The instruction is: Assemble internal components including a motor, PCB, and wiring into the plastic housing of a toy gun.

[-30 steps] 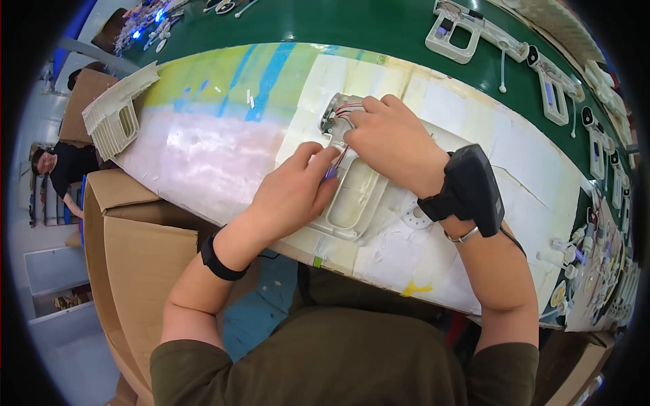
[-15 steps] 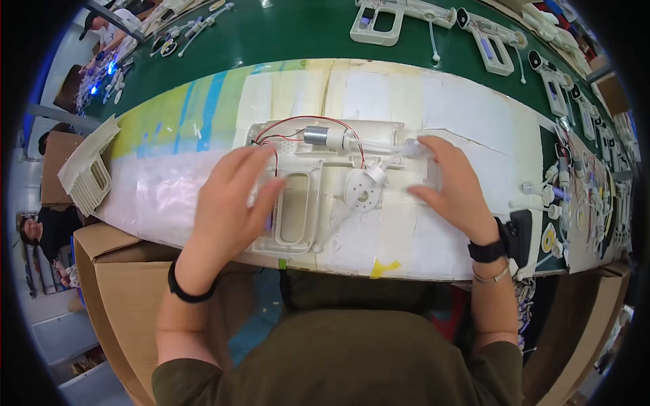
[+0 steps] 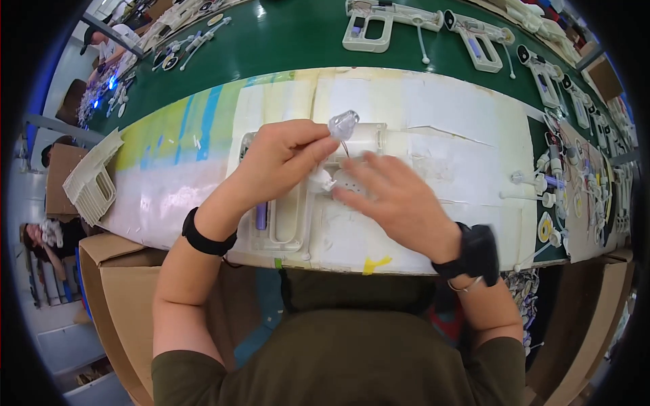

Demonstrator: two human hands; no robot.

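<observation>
My left hand [image 3: 281,154] is closed over the work, its thumb and fingertips pinching the base of a clear faceted plastic tip [image 3: 344,124]. The motor and tube seen there earlier are covered by this hand. My right hand [image 3: 399,203] is smeared by motion, its fingers beside a white plastic part [image 3: 321,181] and a perforated white disc [image 3: 348,180]. Whether it grips anything does not show. Beneath both hands lies an off-white toy-gun half shell [image 3: 306,233] with a loop handle. A purple cylinder [image 3: 261,216] sits in it, near my left wrist.
White paper and tape cover the work board [image 3: 467,169]. On the green table [image 3: 284,40] behind lie several half-built toy guns [image 3: 369,30]. Stacked shell halves [image 3: 95,179] stand at the left edge. Loose parts [image 3: 542,183] lie at right. Open cardboard boxes [image 3: 128,291] flank me.
Both hands have come together over the shell. My left hand has taken hold of the clear-tipped piece and raised it; my right hand has moved left toward the disc.
</observation>
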